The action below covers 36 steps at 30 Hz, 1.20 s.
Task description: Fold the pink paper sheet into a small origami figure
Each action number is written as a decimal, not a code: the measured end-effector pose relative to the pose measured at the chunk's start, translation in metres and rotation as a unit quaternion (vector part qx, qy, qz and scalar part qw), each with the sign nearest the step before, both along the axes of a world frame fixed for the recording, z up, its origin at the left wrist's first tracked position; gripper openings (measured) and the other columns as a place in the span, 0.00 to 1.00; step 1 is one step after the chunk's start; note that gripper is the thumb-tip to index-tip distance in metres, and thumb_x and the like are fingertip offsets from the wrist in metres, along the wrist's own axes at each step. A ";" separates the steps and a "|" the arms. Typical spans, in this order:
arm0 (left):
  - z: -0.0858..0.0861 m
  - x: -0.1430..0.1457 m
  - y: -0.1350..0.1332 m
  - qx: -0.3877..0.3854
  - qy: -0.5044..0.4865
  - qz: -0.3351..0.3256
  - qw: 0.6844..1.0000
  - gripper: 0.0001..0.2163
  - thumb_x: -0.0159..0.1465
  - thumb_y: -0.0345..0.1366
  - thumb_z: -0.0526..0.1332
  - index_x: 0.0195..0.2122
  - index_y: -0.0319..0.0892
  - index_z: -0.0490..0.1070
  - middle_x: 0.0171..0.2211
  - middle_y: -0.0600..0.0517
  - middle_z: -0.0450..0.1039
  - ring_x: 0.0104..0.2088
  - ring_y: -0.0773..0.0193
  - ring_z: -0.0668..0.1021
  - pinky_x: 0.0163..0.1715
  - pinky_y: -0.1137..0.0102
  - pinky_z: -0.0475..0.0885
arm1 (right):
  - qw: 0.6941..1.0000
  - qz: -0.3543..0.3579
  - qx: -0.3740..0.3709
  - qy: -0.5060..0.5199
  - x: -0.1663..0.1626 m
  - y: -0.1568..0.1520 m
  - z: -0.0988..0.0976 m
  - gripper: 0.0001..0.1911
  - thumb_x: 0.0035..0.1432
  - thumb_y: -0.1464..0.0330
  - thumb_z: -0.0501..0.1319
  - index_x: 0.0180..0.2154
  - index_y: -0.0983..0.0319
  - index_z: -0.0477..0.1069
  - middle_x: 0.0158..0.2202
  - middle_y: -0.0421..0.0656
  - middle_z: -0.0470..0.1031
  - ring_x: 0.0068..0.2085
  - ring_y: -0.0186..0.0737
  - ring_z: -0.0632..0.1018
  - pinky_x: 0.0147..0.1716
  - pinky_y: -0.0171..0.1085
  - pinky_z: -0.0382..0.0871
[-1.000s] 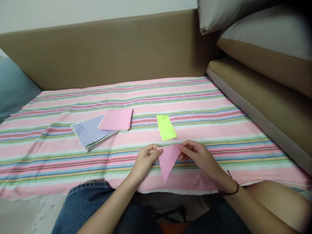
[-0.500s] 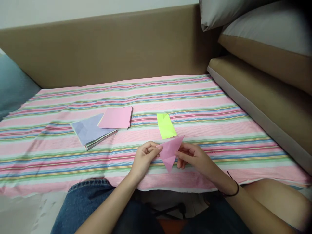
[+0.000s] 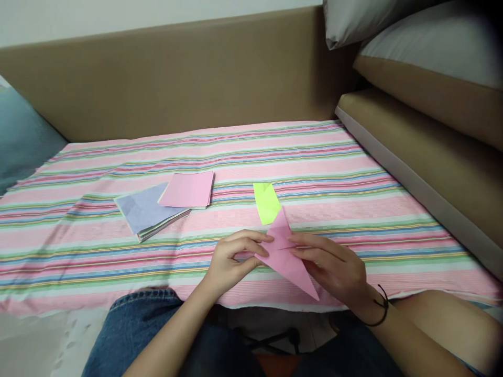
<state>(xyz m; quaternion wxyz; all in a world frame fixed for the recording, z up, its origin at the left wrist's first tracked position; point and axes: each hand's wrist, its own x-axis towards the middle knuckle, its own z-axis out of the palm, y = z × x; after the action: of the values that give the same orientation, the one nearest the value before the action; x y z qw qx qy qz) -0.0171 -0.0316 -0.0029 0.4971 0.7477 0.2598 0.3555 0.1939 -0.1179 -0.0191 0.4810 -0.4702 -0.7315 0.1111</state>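
Between my two hands, above the striped cloth, is a folded pink sheet of paper (image 3: 286, 257) with pointed corners, one toward the lime piece and one toward my lap. My left hand (image 3: 234, 256) pinches its left edge between thumb and fingers. On the opposite edge, my right hand (image 3: 334, 264) grips the paper, fingers on top and the thumb hidden beneath. Just beyond the pink paper lies a folded lime-green paper (image 3: 267, 203), its near corner partly covered in this view by the pink tip.
To the left, a stack of pink sheets (image 3: 187, 189) overlaps a stack topped with a lavender sheet (image 3: 147, 209). Both lie on the striped cloth (image 3: 220, 157). A brown backrest (image 3: 176, 84) rises behind, with cushions (image 3: 424, 141) piled on the right and a blue-grey cushion (image 3: 27, 136) at left.
The pink paper has been turned, so its long point now faces down and right toward my lap. Both hands have shifted their grip, and my right hand has moved slightly right and lower.
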 end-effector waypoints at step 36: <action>-0.031 0.022 -0.008 -0.477 -0.116 0.012 0.871 0.10 0.56 0.39 0.66 0.27 0.35 0.74 0.17 0.56 0.64 0.18 0.77 0.63 0.18 0.79 0.55 | 0.794 0.143 -0.402 0.433 -0.016 0.016 -0.006 0.12 0.54 0.64 0.65 0.41 0.60 0.73 0.33 0.39 0.76 0.32 0.32 0.77 0.30 0.30 0.74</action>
<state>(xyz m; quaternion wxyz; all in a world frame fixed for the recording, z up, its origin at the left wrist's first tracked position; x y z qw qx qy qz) 0.0046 -0.0392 -0.0337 0.8158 0.3696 0.3472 0.2780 0.1781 -0.1016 -0.0249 0.4937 -0.4143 -0.3948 0.6548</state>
